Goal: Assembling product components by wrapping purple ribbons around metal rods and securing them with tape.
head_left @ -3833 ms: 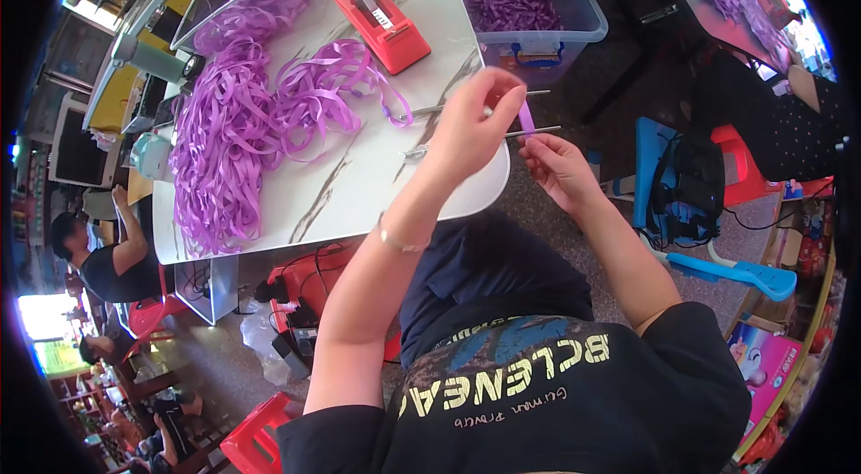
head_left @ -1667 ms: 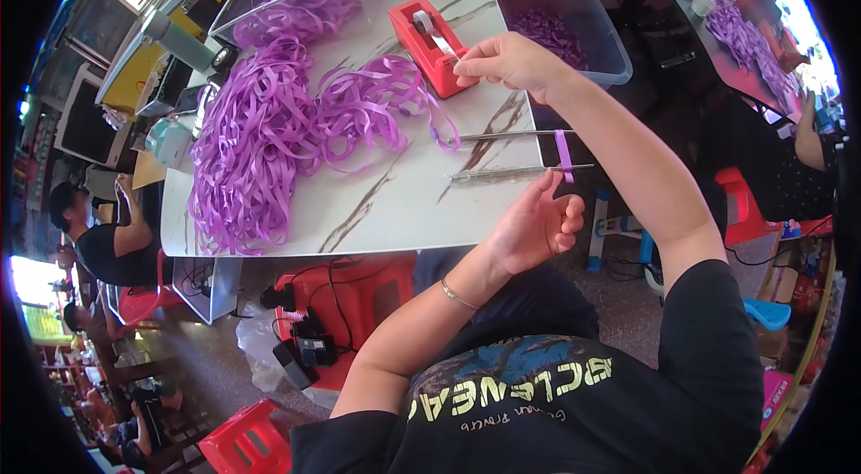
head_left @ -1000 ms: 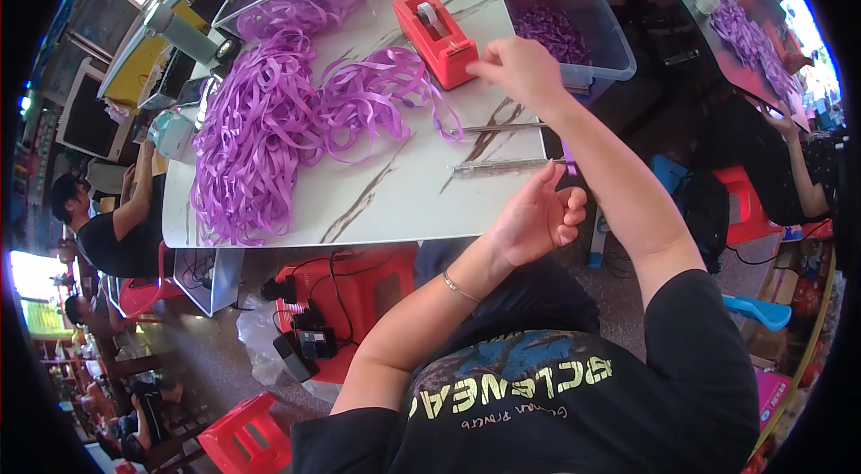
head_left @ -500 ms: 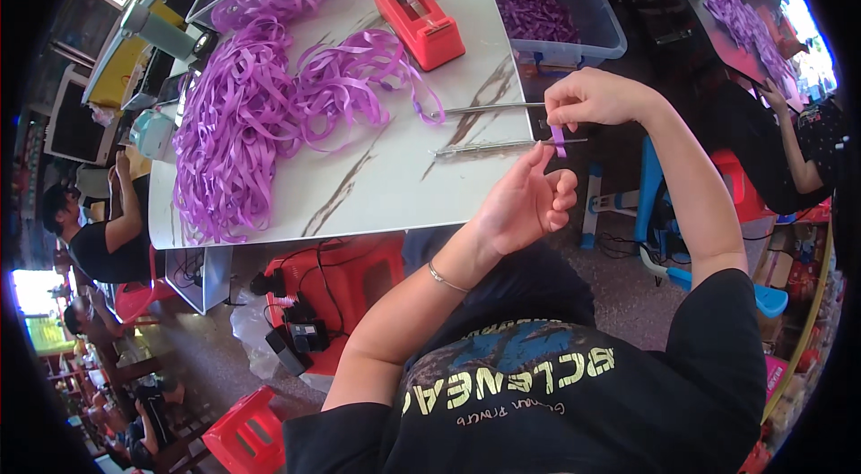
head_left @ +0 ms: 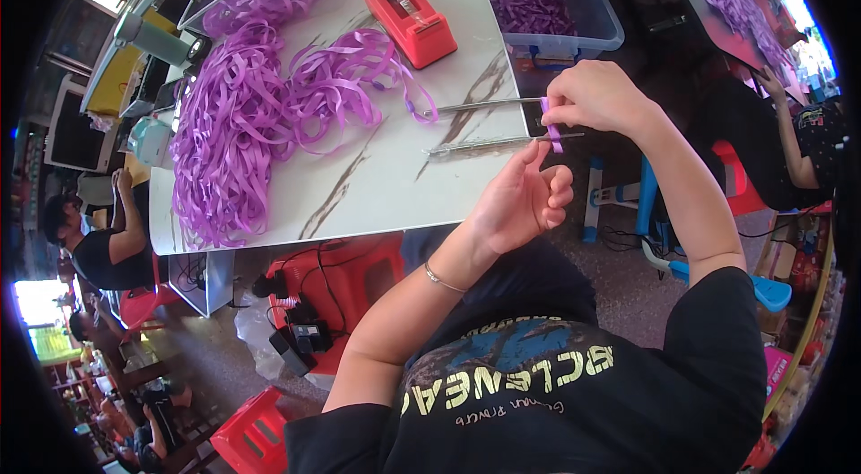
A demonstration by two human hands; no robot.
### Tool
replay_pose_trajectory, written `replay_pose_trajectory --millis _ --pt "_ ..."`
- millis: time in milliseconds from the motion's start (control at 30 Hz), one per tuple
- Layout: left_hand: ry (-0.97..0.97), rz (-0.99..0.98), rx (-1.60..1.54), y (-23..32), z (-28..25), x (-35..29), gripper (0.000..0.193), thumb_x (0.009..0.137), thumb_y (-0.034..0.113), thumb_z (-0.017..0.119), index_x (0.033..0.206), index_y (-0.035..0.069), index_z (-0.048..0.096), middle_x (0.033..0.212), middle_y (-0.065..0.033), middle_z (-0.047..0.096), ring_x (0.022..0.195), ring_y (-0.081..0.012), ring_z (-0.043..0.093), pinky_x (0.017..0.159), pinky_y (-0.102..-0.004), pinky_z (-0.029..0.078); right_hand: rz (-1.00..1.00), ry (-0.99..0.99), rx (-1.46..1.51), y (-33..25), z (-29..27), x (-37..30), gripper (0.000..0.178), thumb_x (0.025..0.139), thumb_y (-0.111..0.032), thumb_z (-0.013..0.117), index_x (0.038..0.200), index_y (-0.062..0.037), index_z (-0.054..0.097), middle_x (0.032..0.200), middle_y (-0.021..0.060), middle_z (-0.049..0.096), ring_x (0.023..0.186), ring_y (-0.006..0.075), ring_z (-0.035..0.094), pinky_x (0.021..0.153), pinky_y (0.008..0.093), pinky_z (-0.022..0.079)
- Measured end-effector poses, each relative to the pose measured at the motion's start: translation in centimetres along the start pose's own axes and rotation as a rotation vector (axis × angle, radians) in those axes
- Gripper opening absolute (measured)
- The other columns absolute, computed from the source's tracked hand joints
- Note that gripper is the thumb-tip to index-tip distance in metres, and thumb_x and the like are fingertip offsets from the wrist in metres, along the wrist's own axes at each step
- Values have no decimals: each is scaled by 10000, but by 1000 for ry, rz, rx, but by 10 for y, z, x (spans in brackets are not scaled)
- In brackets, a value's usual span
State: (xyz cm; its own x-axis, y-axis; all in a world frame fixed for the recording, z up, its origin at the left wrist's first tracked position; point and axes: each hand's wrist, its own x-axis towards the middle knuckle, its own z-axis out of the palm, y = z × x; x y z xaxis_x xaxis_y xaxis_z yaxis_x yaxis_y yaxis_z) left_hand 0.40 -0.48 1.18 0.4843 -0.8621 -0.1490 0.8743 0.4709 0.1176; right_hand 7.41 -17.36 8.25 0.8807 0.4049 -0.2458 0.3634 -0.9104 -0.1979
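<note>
Two thin metal rods lie side by side and stick out past the table's right edge, a far rod (head_left: pixel 475 105) and a near rod (head_left: pixel 480 146). A short purple ribbon (head_left: pixel 553 140) spans their outer ends. My right hand (head_left: pixel 596 97) pinches this ribbon by the far rod's tip. My left hand (head_left: pixel 525 191) is palm up, its thumb and index finger closed at the near rod beside the ribbon; what lies between them is hidden. The other left fingers curl loosely. Left of the rods lies a big tangled heap of purple ribbons (head_left: pixel 224 133).
A red tape dispenser (head_left: pixel 421 30) stands on the marbled white table (head_left: pixel 377 196). Beyond the table's right edge sits a clear plastic bin (head_left: pixel 610 30) of purple pieces. A red stool (head_left: pixel 372 272) with black adapters is below. Other people sit at left and right.
My right hand has shifted slightly, and the ribbon's upper end now shows at the far rod. My left hand stays nearly in place. The table appears shifted slightly left.
</note>
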Motion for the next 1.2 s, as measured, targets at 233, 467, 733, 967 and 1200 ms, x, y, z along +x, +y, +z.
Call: replay_pose_trajectory --millis 233,467,733,967,1200 --pt "4 14 5 0 2 -3 256 938 401 360 1055 173 357 726 -12 380 636 -110 368 499 -196 323 101 273 230 30 37 -8 394 762 -434 621 587 -86 561 516 19 518 527 159 531 492 303 390" --pt "-13 13 -4 2 3 -3 299 945 405 325 1100 151 355 718 -14 377 631 -109 373 492 -193 325 175 70 2041 37 131 7 281 891 -322 483 1053 -97 531 647 -60 467 556 17 426 499 176 316" --pt "-37 7 14 1 3 -1 373 949 404 309 1195 124 331 719 -13 376 625 -108 370 492 -189 326 -562 -380 2536 35 176 22 390 908 -242 482 1242 -53 415 714 -28 542 653 51 531 623 208 425" --pt "-26 15 -11 1 1 -1 349 950 409 307 1164 135 338 718 -16 384 626 -110 376 491 -189 333 -404 -284 2373 35 165 21 300 883 -283 523 1090 -69 488 789 -11 590 781 122 599 714 297 463" --pt "-21 10 -4 0 3 0 347 949 409 314 1170 143 326 717 -17 384 627 -110 375 490 -188 331 -44 -188 2133 41 149 16 153 850 -212 570 934 -85 557 720 -52 524 597 36 480 564 201 395"
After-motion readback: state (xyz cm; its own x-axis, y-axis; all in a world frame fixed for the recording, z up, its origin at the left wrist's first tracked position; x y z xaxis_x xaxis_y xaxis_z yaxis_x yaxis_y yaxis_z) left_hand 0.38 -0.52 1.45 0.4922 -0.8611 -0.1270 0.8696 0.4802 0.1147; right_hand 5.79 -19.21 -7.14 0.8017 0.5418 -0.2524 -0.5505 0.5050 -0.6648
